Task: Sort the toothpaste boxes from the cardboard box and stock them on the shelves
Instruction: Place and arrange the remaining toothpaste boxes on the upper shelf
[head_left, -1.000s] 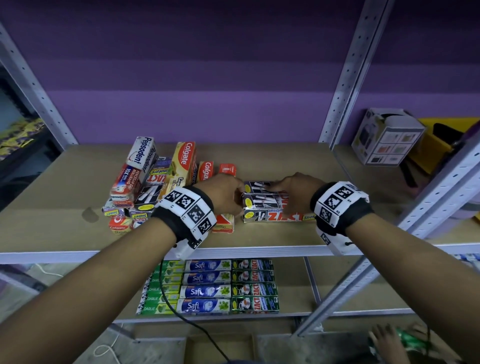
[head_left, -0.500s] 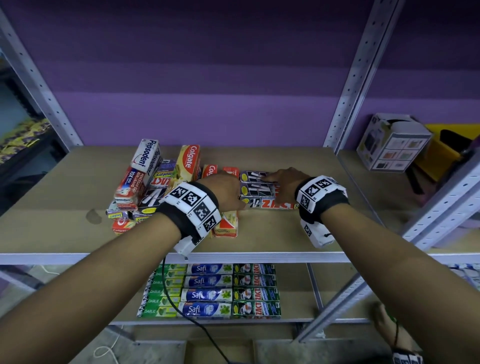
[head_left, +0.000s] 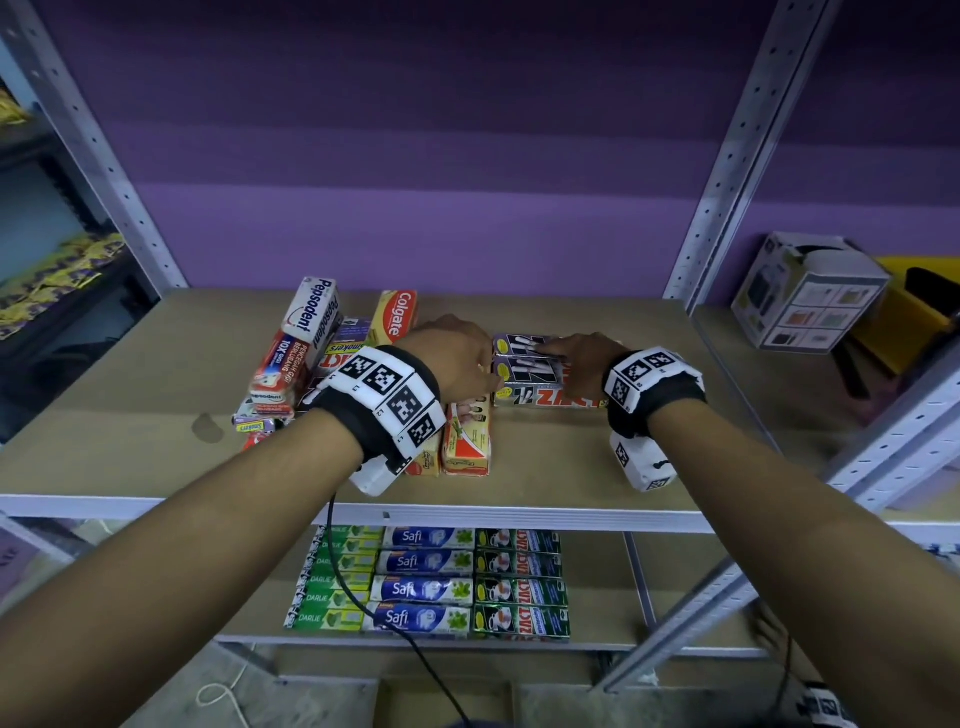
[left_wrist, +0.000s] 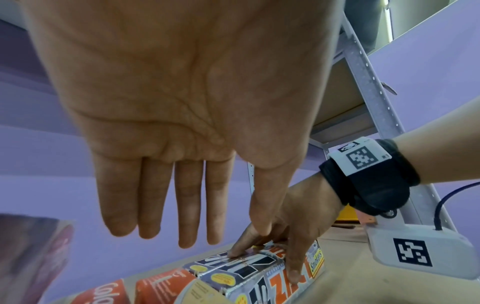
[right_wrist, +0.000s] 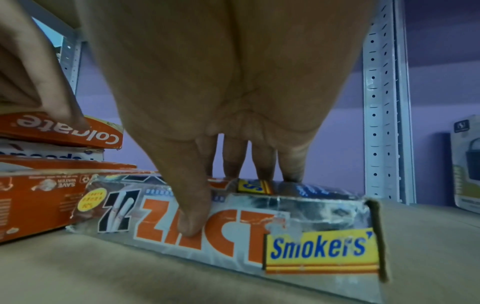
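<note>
Both hands moved farther back; right hand (head_left: 582, 361) grasps the silver Zact boxes (head_left: 540, 397), left hand (left_wrist: 176, 127) flat and released.

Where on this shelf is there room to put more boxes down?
Bare shelf lies right of the silver Zact boxes, up to the post. More lies left of the mixed pile and along the front edge. It is crowded in the middle, around both hands.

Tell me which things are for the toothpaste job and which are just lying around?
For the job:
- Zact boxes held by the right hand
- left hand
- mixed pile
- sorted rows on the lower shelf

Just lying about:
- white carton
- yellow bin
- cable
</note>
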